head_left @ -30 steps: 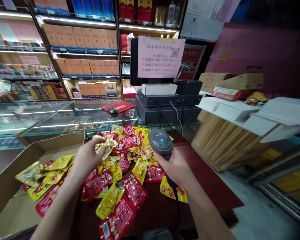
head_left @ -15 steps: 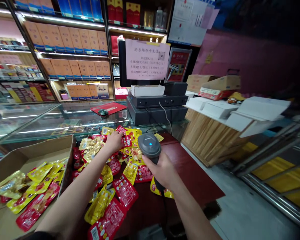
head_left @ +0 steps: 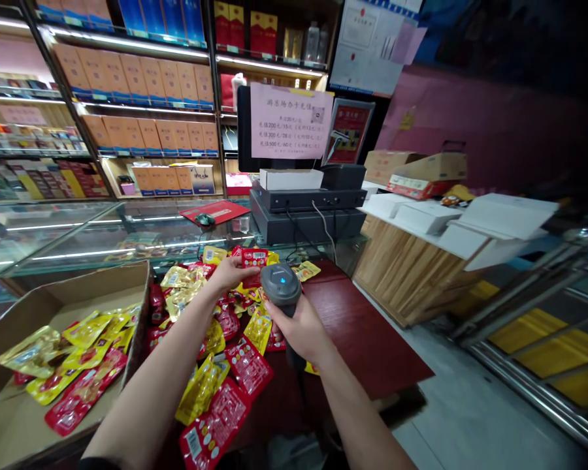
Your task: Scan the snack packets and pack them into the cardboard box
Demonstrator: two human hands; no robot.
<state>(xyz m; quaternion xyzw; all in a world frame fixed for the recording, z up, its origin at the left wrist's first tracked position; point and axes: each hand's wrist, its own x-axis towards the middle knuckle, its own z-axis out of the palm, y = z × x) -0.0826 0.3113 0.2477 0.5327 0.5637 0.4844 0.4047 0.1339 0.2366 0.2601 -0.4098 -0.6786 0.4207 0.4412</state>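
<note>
My left hand [head_left: 229,273] grips a red snack packet [head_left: 255,257] by its left side, with the barcode face showing, just above the far part of the pile. In my right hand [head_left: 301,321] is a dark grey barcode scanner [head_left: 281,284] with a blue light on top, its head pointing toward that packet. Beneath both hands spreads a pile of red, yellow and gold snack packets [head_left: 257,328] on the dark red tabletop [head_left: 357,326]. Nearest me lies a red packet [head_left: 215,424] with its barcode up. My right palm hides part of the pile.
On the left, an open cardboard box [head_left: 68,290] holds several packets. Beyond the table, a glass counter [head_left: 98,235] bears a mouse [head_left: 204,220], a red mat [head_left: 225,210] and a dark cash-register unit [head_left: 308,219]. A metal railing [head_left: 534,372] stands at right.
My left hand has lifted a red packet from the pile, turning its barcode face toward me. The scanner in my right hand has shifted slightly left, closer to the packet.
</note>
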